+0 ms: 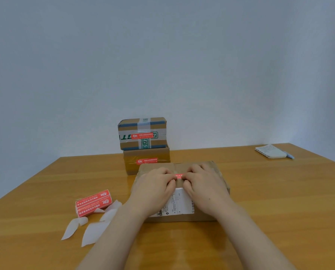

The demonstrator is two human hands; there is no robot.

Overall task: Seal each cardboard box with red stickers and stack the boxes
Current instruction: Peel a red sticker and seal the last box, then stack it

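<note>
My left hand (153,187) and right hand (205,187) lie flat on the near cardboard box (207,215), fingers pressed together on a red sticker (179,176) across its top seam, just beyond a white shipping label (179,203). To my left on the bench (279,211) lie peeled white backing papers (92,231) and a sheet of red stickers (93,202). Beyond the box, two sealed boxes stand stacked: the lower box (146,162) and the taped upper box (142,133), each bearing a red sticker. Far right lies a notepad (270,151).
</note>
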